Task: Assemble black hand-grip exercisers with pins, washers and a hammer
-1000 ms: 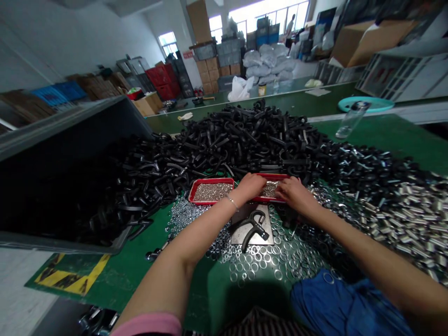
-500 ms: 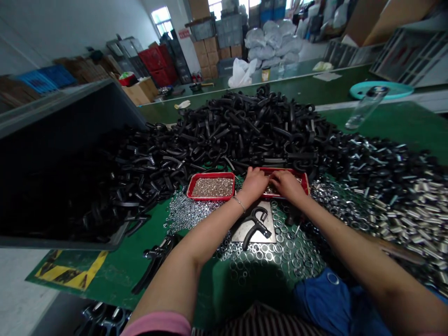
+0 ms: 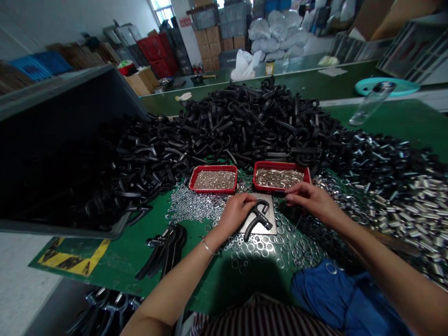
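Note:
A black plastic handle part (image 3: 258,218) lies on a small metal plate (image 3: 269,227) on the green table. My left hand (image 3: 235,213) rests at the plate's left edge, fingers curled against the part's top end. My right hand (image 3: 310,199) hovers just right of the plate, below the right red tray (image 3: 280,165); its fingers are pinched together, and what they hold is too small to see. Both red trays, the left one (image 3: 213,167) too, hold small silvery pieces.
A big heap of black handle parts (image 3: 245,126) fills the table behind the trays. Metal rings (image 3: 280,252) lie around the plate, silvery sleeves (image 3: 416,210) at right. A dark bin (image 3: 56,154) stands left, finished black pieces (image 3: 164,249) near it, blue cloth (image 3: 336,294) on my lap.
Both hands have drawn back out of the right red tray toward me. The left hand has come down onto the black part on the plate; the right hand stops beside it.

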Tool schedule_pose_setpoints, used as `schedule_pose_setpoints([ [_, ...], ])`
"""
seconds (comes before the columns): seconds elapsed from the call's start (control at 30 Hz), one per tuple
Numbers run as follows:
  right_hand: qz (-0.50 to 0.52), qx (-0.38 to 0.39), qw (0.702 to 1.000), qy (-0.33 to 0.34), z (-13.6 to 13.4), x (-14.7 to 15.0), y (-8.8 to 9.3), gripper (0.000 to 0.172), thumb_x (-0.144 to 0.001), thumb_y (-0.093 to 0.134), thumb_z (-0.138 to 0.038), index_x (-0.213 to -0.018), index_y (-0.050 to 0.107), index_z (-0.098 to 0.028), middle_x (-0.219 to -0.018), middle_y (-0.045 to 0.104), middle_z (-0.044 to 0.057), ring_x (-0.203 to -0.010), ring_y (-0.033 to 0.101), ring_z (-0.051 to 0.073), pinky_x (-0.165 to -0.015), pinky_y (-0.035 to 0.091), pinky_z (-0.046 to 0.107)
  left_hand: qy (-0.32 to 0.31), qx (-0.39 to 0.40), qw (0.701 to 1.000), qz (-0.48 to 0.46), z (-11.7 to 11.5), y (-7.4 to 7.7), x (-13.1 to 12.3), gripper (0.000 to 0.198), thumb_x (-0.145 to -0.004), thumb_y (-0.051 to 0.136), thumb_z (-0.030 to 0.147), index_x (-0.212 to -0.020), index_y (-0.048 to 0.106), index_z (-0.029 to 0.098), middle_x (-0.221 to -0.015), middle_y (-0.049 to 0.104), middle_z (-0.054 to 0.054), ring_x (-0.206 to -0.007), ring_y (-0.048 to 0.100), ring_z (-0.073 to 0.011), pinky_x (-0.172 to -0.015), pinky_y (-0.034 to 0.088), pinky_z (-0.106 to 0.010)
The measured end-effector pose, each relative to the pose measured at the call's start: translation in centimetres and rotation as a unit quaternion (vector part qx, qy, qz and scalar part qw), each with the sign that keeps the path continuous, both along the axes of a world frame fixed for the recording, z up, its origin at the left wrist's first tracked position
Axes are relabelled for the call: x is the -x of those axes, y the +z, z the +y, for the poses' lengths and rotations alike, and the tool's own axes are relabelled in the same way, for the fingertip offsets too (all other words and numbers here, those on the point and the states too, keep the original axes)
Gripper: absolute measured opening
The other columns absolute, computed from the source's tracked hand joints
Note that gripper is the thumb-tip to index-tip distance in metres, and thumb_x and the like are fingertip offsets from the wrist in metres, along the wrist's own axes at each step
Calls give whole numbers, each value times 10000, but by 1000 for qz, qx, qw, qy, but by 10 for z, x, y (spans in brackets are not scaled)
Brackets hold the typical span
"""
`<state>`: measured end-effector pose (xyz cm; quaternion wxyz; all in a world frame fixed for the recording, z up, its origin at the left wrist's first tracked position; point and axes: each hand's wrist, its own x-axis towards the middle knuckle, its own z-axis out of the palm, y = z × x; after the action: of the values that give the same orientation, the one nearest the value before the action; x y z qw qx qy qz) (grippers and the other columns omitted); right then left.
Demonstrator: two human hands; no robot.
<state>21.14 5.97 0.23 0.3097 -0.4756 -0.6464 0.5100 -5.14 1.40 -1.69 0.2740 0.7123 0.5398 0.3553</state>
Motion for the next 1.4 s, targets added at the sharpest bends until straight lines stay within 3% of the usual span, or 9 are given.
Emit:
schedule_pose_setpoints([
  [0.2, -49, 57, 997, -35, -26, 33, -22, 285, -849, 649, -462, -879, 637, -178, -681, 717, 31, -429, 583, 116, -415, 442, 222, 13, -9, 999, 49, -10, -29, -3, 67, -848, 708, 178, -798, 664, 175, -895, 643, -37, -949, 579, -217, -907, 447, -370],
  [0.5, -81, -11, 995, -65, -20, 53, -50, 302, -898, 578, -494, -874, 643, -200, -623, 680, 14, -490, 609, 169, -438, 457, 251, -21, -49, 980, 194, -13, -17, -8, 91, -930, 590, 195, -861, 639, 162, -930, 631, -64, -966, 562, -233, -900, 465, -383],
  [0.7, -198, -222, 954, -21, -23, 54, -59, 294, -991, 465, -406, -891, 631, -185, -850, 696, 90, -798, 666, 230, -734, 515, 333, -92, -88, 932, 340, -9, -9, -15, 210, -985, 455, 177, -931, 655, 141, -973, 642, -98, -963, 578, -247, -885, 471, -397],
  [0.83, -301, -294, 906, 40, -26, 55, -56, 318, -1027, 376, -353, -991, 637, -174, -966, 674, 118, -878, 652, 249, -751, 508, 344, -113, -88, 922, 360, -20, -4, -13, 270, -1011, 423, 260, -970, 663, 143, -1014, 660, -101, -992, 579, -257, -889, 466, -406],
  [1.03, -366, -379, 850, 16, -41, 3, -31, 342, -1004, 451, -365, -1251, 551, -150, -1172, 623, 156, -1093, 560, 295, -940, 456, 413, -86, -93, 913, 388, -54, -7, -8, 460, -1016, 392, 270, -1453, 411, 128, -1450, 505, -130, -1268, 468, -296, -1003, 404, -454],
  [1.17, -529, -396, 750, 30, -44, -54, -28, 300, -976, 468, -395, -974, 613, -133, -895, 626, 160, -865, 528, 313, -773, 426, 428, -75, -86, 917, 382, -57, -9, -11, 463, -1005, 366, 226, -1451, 419, 116, -1412, 536, -145, -1238, 493, -295, -984, 418, -459],
  [1.23, -559, -395, 727, 58, -41, -74, -31, 296, -967, 468, -404, -859, 601, -163, -818, 609, 136, -810, 513, 298, -716, 397, 404, -59, -85, 922, 372, -55, -7, -13, 449, -994, 393, 240, -1419, 457, 107, -1387, 550, -152, -1205, 511, -299, -974, 429, -465],
  [1.3, -544, -394, 737, 75, -40, -85, -31, 285, -964, 468, -408, -836, 582, -181, -839, 620, 126, -827, 525, 292, -712, 388, 391, -33, -77, 925, 371, -55, -6, -14, 439, -981, 411, 230, -1395, 477, 98, -1367, 558, -156, -1183, 520, -303, -965, 439, -470],
  [1.4, -479, -345, 804, 72, -44, -83, -22, 258, -971, 455, -422, -926, 552, -188, -867, 645, 109, -793, 576, 257, -670, 403, 346, -22, -63, 927, 369, -55, -4, -13, 443, -966, 433, 215, -1394, 473, 108, -1362, 556, -147, -1179, 520, -303, -966, 443, -470],
])
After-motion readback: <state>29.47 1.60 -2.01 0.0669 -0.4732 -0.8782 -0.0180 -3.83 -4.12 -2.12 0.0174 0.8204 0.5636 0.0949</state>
